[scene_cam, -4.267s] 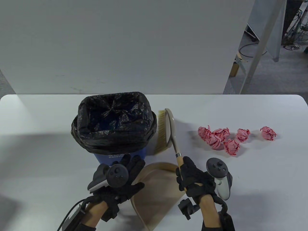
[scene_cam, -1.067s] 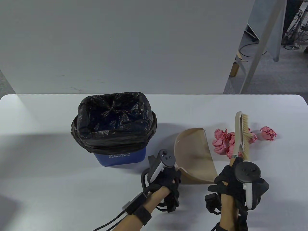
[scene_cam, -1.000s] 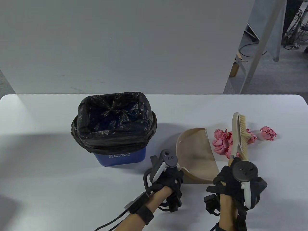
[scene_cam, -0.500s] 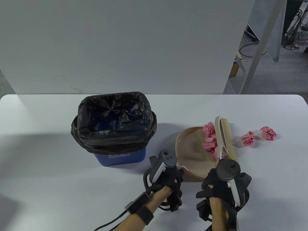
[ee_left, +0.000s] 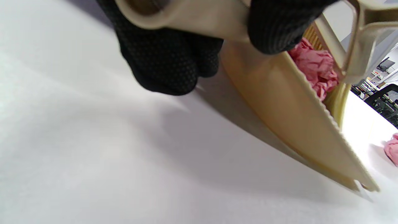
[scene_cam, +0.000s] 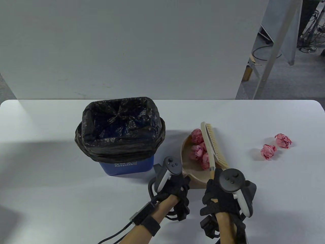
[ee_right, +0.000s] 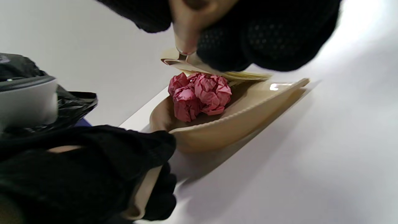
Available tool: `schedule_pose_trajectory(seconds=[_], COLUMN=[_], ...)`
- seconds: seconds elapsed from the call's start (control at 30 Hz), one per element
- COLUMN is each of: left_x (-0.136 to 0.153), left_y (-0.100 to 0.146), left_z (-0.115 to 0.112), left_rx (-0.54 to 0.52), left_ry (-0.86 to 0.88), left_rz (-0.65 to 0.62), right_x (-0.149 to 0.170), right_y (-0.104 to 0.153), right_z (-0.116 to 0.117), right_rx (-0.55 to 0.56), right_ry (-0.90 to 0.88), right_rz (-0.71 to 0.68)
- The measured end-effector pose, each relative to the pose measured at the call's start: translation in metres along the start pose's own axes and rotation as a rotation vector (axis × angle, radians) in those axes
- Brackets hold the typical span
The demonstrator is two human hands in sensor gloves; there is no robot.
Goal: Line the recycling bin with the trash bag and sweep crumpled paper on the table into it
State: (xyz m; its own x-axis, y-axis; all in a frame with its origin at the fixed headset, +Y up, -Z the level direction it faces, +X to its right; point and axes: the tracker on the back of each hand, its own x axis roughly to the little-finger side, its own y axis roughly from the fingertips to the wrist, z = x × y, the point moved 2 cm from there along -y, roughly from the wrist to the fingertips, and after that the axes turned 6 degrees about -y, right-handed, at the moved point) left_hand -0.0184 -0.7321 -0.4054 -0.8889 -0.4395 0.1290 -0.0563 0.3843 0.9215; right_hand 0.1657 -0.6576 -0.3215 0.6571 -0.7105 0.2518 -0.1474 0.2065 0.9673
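Observation:
My left hand (scene_cam: 177, 189) grips the handle of the beige dustpan (scene_cam: 186, 155), which is tipped up on the table right of the blue recycling bin (scene_cam: 127, 166) lined with a black trash bag (scene_cam: 119, 127). My right hand (scene_cam: 219, 194) grips the wooden handle of the brush (scene_cam: 212, 146), whose bristles press several pink paper balls (scene_cam: 199, 150) into the pan. The left wrist view shows the pan's ribbed edge (ee_left: 295, 115) with pink paper (ee_left: 315, 67) behind it. In the right wrist view the pink paper (ee_right: 199, 95) lies inside the dustpan (ee_right: 236, 121). Two pink balls (scene_cam: 268, 151) (scene_cam: 283, 140) lie loose at the right.
The white table (scene_cam: 50, 183) ends at a grey wall panel (scene_cam: 127, 48) behind. At the far right, past the panel, stand metal legs (scene_cam: 269, 58) and cables on the floor.
My right hand swept the brush leftward, pushing several pink balls from the table into the dustpan. The pan tipped up and shifted slightly left. One ball stayed behind near the far-right ball.

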Motion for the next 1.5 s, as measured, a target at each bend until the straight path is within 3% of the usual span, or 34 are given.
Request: schedule_pose_trajectory(seconds=[0.37, 0.8, 1.07, 1.37, 1.5], left_x=[0.013, 0.029, 0.023, 0.011, 0.006], left_y=[-0.006, -0.002, 0.021, 0.057, 0.086], left_z=[0.006, 0.028, 0.055, 0.089, 0.119], left_rx=[-0.012, -0.066, -0.109, -0.11, -0.124], left_ry=[0.064, 0.242, 0.372, 0.456, 0.489], left_rz=[0.007, -0.049, -0.125, -0.227, -0.293], right_x=[0.006, 0.028, 0.055, 0.059, 0.058], right_y=[0.002, 0.002, 0.0, -0.005, -0.009], right_z=[-0.012, -0.037, -0.052, -0.047, -0.042], right_rx=[0.016, 0.289, 0.422, 0.382, 0.359], right_ry=[-0.179, -0.424, -0.514, -0.543, -0.522], right_rz=[-0.048, -0.067, 0.023, 0.05, 0.058])
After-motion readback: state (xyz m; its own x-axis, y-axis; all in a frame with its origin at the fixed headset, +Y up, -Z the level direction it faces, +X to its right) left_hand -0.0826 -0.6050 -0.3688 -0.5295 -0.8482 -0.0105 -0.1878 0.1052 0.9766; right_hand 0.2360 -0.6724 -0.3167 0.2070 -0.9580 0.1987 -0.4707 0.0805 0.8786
